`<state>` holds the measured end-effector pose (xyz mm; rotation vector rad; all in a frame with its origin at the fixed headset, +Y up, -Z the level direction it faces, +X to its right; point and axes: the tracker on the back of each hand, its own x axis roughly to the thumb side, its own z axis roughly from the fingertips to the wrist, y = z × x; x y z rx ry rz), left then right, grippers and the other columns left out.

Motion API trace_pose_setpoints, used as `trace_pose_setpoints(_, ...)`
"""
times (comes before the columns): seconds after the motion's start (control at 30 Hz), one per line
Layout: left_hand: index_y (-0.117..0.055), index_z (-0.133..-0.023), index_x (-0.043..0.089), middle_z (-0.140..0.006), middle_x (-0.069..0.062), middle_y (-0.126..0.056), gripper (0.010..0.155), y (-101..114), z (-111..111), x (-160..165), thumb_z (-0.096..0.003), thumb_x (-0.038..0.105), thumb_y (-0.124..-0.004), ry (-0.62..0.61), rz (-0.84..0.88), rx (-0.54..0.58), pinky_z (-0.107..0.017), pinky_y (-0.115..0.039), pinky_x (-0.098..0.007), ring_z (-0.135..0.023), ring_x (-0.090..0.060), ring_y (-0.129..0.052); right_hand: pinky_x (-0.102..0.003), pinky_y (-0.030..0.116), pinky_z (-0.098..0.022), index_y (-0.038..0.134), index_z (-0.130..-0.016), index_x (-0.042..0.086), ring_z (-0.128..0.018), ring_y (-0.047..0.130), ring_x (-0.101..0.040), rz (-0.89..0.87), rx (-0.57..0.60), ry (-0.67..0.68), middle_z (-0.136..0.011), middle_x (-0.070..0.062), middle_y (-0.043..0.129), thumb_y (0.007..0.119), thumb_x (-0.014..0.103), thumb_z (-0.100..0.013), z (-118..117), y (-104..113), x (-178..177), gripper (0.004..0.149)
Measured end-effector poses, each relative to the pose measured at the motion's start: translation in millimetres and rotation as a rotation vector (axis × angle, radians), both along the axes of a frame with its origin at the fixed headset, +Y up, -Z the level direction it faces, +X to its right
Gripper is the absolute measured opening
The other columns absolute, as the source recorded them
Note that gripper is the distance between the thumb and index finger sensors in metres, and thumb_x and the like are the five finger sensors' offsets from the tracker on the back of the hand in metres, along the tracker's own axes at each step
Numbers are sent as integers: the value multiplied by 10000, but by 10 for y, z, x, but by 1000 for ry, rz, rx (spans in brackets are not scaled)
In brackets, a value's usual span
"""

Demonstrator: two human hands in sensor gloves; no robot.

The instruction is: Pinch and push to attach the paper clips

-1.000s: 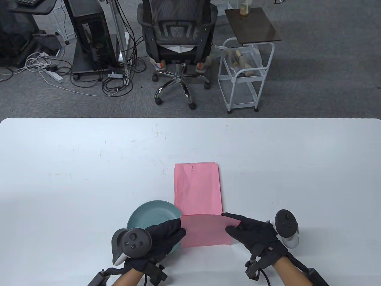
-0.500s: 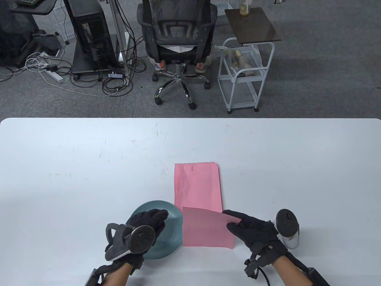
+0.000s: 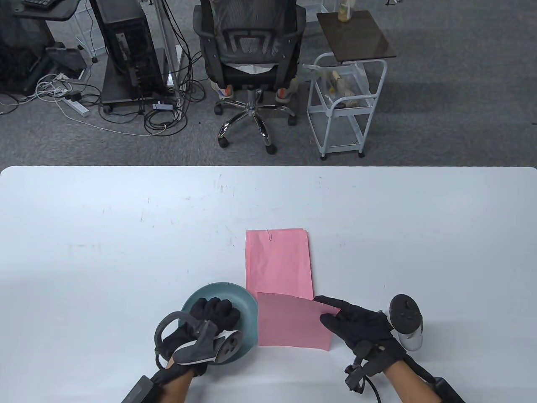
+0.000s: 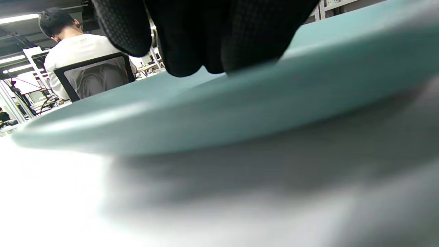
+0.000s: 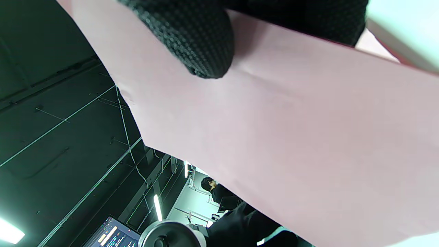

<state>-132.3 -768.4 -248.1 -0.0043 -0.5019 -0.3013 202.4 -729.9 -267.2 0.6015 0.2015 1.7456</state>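
- Right hand's fingers [image 3: 331, 303] pinch the right edge of a loose pink sheet [image 3: 291, 321].
- Left hand [image 3: 209, 315] reaches, fingers curled, into the teal plate [image 3: 247, 299]; any hold is hidden.
- Clipped pink stack [image 3: 277, 262] lies mid-bench.

Table view overhead; wrist views close, low: plate [image 4: 240, 113], pink paper [image 5: 274, 137] shared.

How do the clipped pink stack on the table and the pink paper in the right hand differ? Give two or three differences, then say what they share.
The clipped pink stack lies flat on the table; the held pink paper is raised at one corner, pinched by the right hand. The stack carries a paper clip at its far edge; the held paper shows none. The stack looks longer. Both are pink and rectangular.
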Motion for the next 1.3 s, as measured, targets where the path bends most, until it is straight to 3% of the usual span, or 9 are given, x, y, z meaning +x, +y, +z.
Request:
trace_pose_setpoints(0.63, -853, -923, 303, -951, 18, -902, 377, 35, -7, -9, -547, 325, -861, 68, -11, 14, -740, -699, -546, -893, -250, -915, -500, 755, -560, 774, -991, 186, -790, 900, -350, 7, 8, 0, -927, -119, 889, 804, 168, -575, -4, -4, 9, 417)
trace_pose_setpoints(1.17, -800, -964, 284, -996, 3, -840, 379, 36, -6, 9, -589, 336, -798, 64, -26, -14, -765, -646, -579, -948, -275, -850, -498, 755, -560, 771, -994, 186, -791, 899, -351, 11, 2, -10, -928, -120, 887, 801, 171, -578, -10, -3, 20, 418)
trace_pose_setpoints(1.3, -791, -969, 280, -1001, 4, -833, 379, 169, 4, -29, -594, 336, -782, 98, 62, 19, -768, -638, -582, -952, -277, -844, -497, 757, -558, 773, -993, 183, -786, 903, -351, 5, -7, -19, -925, -121, 889, 801, 172, -577, -18, -22, 34, 417)
